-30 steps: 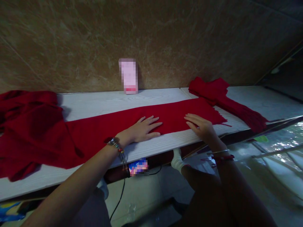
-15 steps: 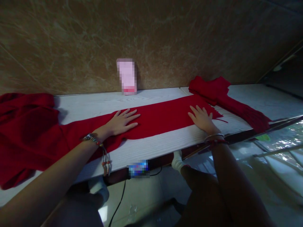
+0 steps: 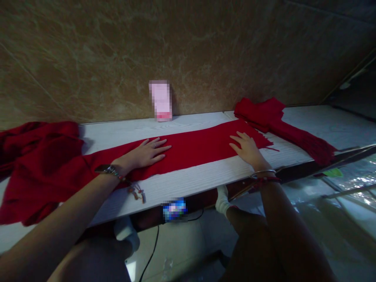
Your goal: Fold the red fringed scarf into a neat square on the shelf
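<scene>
There is room to pass near the front edge of the bench [image 3: 199, 177], between the left hand [image 3: 147, 152] and the right hand [image 3: 246, 148], which bar the way over the red cloth [image 3: 199, 145]. A back-edge strip narrows before a pink box [image 3: 161, 100]; heaped cloth blocks most of the left end, and a fringed red cloth [image 3: 293, 135] crosses back to front at right.

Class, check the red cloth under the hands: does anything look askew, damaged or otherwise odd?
A thin strand pokes out beyond the ragged right end of the red cloth, which looks untidy. Left of the left hand, the cloth is bunched, unlike the smooth stretch reaching to the right hand. No spill shows.
</scene>
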Tool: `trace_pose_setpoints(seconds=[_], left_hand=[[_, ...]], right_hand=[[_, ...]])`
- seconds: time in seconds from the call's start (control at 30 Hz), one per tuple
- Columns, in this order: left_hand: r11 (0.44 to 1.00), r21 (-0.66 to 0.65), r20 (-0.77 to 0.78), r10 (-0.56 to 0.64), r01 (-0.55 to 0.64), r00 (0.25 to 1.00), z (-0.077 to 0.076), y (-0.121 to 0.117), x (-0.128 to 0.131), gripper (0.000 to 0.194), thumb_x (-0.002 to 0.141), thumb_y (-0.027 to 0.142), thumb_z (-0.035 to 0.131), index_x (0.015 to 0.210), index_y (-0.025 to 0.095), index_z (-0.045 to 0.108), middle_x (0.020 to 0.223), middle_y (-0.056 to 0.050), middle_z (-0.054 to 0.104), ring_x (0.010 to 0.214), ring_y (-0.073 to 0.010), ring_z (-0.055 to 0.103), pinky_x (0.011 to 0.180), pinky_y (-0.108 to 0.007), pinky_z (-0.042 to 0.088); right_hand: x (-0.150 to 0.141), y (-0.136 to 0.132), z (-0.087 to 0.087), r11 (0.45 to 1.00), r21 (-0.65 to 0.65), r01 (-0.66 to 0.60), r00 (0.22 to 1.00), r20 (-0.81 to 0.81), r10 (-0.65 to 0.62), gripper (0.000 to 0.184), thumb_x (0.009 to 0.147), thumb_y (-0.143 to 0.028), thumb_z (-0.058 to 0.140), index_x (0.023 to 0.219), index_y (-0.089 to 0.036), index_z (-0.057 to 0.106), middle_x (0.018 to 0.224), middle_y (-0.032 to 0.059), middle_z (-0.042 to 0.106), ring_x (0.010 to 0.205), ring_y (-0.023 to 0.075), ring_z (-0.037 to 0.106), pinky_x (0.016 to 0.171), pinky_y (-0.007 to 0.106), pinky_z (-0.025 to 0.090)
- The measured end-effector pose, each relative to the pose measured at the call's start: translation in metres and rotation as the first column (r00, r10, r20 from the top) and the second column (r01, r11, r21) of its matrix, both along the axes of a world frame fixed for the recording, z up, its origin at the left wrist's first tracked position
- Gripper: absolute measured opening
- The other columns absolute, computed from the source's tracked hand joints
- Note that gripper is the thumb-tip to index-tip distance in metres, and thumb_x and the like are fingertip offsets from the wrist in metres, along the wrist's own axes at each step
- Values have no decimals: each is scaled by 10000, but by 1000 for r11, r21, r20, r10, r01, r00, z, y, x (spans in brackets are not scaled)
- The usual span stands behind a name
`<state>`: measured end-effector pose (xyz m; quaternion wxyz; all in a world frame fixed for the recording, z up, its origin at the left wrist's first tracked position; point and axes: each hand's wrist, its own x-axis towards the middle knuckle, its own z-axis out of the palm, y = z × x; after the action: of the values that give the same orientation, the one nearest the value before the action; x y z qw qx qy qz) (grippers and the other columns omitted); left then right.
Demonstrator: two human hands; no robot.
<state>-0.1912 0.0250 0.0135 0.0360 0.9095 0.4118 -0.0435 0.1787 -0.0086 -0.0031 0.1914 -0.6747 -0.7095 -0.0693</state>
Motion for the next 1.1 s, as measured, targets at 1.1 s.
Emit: trace_pose_setpoints(seconds=[1.1], left_hand=[[988,-53,91,151,-147,984,-9,-64,45,501,951,433,293,1425,274,321,1528,-61,230,1400,-322,148,1094,-582,168]], right_hand=[[-4,-22,-18,957,32,-288,953,-87,289,292,845,-158,346,893,-199,632,949,97,712,939,225,651,877,423,505]])
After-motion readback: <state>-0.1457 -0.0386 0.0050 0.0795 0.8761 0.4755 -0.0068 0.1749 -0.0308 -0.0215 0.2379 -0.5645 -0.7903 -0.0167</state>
